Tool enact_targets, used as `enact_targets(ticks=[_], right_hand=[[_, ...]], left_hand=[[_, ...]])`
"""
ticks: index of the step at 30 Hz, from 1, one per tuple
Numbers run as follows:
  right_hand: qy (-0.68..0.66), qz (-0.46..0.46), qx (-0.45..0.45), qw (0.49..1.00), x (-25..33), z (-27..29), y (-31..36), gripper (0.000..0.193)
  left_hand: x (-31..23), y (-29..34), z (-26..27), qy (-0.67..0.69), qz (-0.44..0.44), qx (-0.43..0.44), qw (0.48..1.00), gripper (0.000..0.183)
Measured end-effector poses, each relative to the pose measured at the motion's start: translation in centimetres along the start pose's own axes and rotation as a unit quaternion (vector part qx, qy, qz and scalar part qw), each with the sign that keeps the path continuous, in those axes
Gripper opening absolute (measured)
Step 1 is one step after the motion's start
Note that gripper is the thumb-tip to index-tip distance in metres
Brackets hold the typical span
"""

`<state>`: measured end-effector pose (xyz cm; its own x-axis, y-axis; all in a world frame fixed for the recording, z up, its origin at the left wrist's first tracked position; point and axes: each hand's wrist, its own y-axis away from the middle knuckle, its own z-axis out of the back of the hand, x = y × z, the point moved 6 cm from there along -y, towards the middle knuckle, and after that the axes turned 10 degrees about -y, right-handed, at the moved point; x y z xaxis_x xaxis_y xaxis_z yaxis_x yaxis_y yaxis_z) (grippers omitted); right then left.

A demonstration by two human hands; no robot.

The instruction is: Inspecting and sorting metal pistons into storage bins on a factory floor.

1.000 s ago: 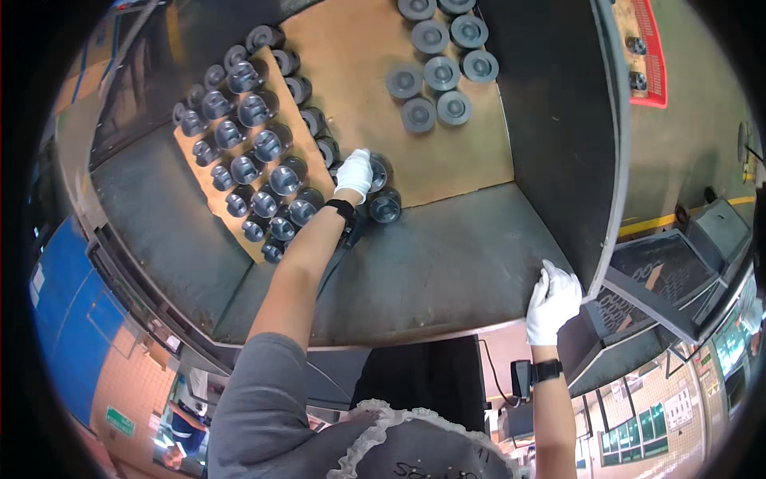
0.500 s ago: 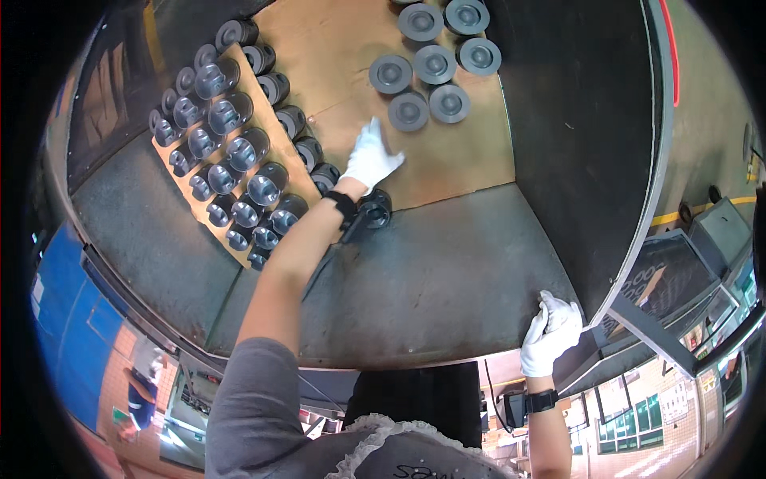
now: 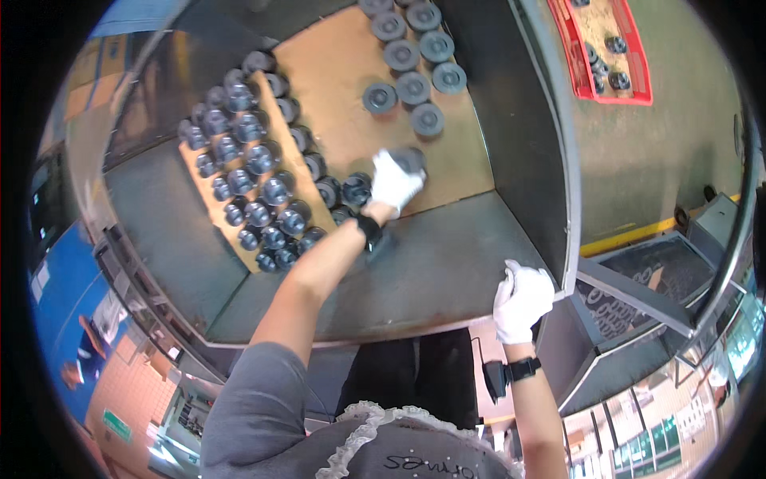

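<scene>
My left hand, in a white glove, is closed on a dark grey piston above a cardboard sheet in a metal bin. The fingers cover part of this piston. Another piston stands just left of the hand. Beyond it, several pistons sit crown up in a cluster. On the left, shiny pistons stand in rows on a second cardboard piece, with more pistons showing beneath. My gloved right hand has its fingers curled over the bin's front edge near the right corner.
The bin's dark right wall rises beside the cluster. Outside it, a red crate with a few parts stands on the floor. A dark tray of ring-shaped parts lies at the right. Another person is at the far left.
My left hand was open and empty; it now grips the nearest piston from the cluster, drawn toward me. My right hand stays at the edge. The whole view has shifted.
</scene>
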<state>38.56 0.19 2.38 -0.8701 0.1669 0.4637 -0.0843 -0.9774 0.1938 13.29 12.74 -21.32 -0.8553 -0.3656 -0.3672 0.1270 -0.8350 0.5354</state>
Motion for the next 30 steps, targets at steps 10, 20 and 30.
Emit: enact_targets(ticks=[10, 20, 30], right_hand=[[-0.592, -0.110, -0.057, 0.797, 4.5, 7.6, 6.6, 0.033], [-0.385, 0.101, -0.101, 0.912, 6.9, 29.9, 19.5, 0.049], [-0.901, -0.185, -0.045, 0.390, 3.5, 27.7, 23.3, 0.043]], left_hand=[[-17.9, 35.9, 22.8, 0.131, -0.158, 0.058, 0.977, 0.098], [-22.3, 45.8, 24.0, 0.409, -0.328, 0.167, 0.835, 0.048], [-29.5, 54.6, 27.5, 0.167, -0.504, 0.147, 0.834, 0.073]])
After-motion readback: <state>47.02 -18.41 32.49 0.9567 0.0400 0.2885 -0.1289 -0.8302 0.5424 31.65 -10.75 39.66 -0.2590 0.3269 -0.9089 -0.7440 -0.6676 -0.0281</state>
